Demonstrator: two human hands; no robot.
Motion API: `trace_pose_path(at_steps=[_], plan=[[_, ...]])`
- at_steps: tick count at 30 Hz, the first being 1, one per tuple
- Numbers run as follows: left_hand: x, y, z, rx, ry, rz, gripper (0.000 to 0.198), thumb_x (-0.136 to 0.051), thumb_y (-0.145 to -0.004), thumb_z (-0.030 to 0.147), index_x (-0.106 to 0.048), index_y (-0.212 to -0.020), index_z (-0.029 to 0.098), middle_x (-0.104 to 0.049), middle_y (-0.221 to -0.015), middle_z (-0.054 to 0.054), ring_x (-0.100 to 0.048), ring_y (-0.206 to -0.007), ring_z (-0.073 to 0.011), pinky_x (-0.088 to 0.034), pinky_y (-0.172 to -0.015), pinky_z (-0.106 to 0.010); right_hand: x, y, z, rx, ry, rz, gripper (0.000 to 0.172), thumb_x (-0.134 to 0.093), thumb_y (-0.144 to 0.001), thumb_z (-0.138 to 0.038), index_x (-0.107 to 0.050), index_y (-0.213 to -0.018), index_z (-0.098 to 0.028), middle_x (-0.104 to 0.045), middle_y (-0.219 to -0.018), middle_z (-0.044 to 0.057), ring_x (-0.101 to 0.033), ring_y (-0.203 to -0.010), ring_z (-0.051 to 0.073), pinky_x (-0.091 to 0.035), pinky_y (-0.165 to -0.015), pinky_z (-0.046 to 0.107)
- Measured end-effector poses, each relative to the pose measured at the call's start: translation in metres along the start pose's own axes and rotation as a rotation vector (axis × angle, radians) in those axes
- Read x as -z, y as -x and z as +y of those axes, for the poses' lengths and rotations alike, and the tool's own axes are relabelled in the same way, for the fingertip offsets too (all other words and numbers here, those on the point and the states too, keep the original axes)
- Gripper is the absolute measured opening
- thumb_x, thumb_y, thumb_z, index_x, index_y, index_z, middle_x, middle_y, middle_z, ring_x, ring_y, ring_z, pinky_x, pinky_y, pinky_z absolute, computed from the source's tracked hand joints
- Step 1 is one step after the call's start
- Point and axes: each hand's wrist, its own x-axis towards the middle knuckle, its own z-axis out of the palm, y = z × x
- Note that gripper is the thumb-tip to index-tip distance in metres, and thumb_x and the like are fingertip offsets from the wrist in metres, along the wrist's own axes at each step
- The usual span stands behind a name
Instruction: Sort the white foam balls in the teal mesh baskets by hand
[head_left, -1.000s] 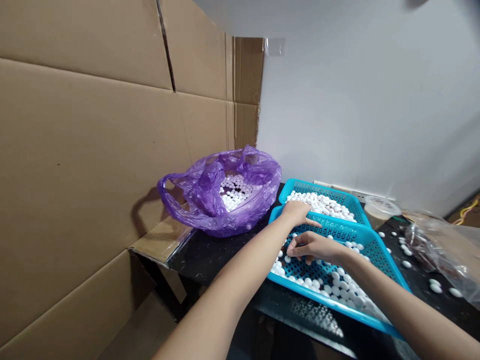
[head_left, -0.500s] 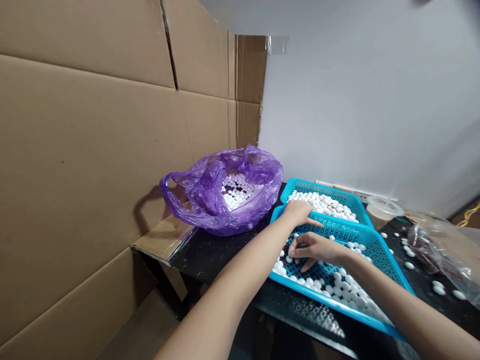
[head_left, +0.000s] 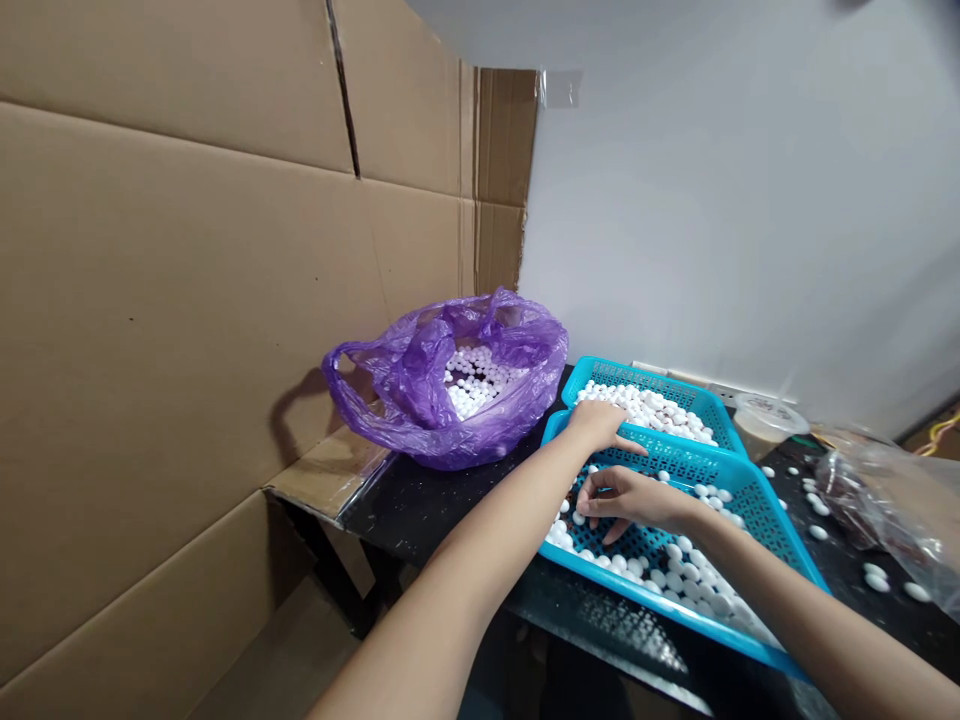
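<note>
blue basket (head_left: pixel 645 598) under now less-curled right hand (head_left: pixel 634 497)

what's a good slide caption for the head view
Left hand where two blue baskets meet, right hand over the nearer one and its white pieces, purple bag farther left.

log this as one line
left hand: over back rim of near basket | right hand: inside near basket | white pieces: near basket, far basket, purple bag, black table
</note>
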Motion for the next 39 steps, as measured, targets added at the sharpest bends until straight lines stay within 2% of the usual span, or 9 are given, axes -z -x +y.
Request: trace_pose_path(at_steps=[12,25,30,34,39], plan=[[-0.002,-0.001,0.0,0.001,0.032,0.019,0.056,-0.046,-0.063,0.069,-0.057,-0.077,0.016,-0.064,-0.082,-0.009,-0.058,-0.08,-0.0242,-0.039,-0.065,-0.029,0.001,-0.004,0.009,0.013,-0.03,-0.023,0.041,-0.066,-0.062,-0.048,-0.047,-0.078,-0.015,-0.047,-0.077,0.001,-0.052,-0.071,0.011,-0.052,-0.049,0.022],[0.002,0.0,0.004,-0.003,0.017,0.002,0.058,-0.046,-0.063,0.069,-0.057,-0.082,0.015,-0.064,-0.088,-0.011,-0.058,-0.084,-0.0258,-0.04,-0.066,-0.03,0.003,-0.005,0.009,-0.032,-0.037,0.013,0.047,-0.072,-0.055,-0.046,-0.045,-0.078,-0.016,-0.047,-0.074,-0.001,-0.052,-0.066,0.01,-0.049,-0.045,0.019],[-0.001,-0.001,0.0,0.017,0.025,0.009,0.052,-0.049,-0.063,0.066,-0.057,-0.081,0.017,-0.064,-0.086,-0.008,-0.058,-0.084,-0.0233,-0.039,-0.069,-0.028,0.003,-0.008,0.009,-0.022,-0.023,0.026,0.049,-0.073,-0.051,-0.048,-0.046,-0.076,-0.016,-0.049,-0.072,-0.002,-0.054,-0.064,0.011,-0.048,-0.044,0.019],[-0.002,-0.001,-0.003,0.02,0.016,0.013,0.059,-0.047,-0.059,0.071,-0.057,-0.081,0.017,-0.064,-0.085,-0.009,-0.058,-0.084,-0.0242,-0.04,-0.07,-0.029,0.003,-0.012,0.012,0.003,0.007,0.019,0.047,-0.07,-0.053,-0.051,-0.051,-0.075,-0.014,-0.053,-0.073,0.0,-0.056,-0.065,0.012,-0.05,-0.048,0.022],[0.0,0.002,-0.006,0.022,-0.013,0.042,0.064,-0.043,-0.058,0.075,-0.058,-0.08,0.017,-0.064,-0.084,-0.011,-0.059,-0.083,-0.0263,-0.041,-0.068,-0.031,0.005,-0.016,0.014,0.109,0.013,-0.027,0.046,-0.069,-0.055,-0.051,-0.056,-0.077,-0.013,-0.056,-0.071,0.0,-0.059,-0.065,0.013,-0.052,-0.057,0.024]])
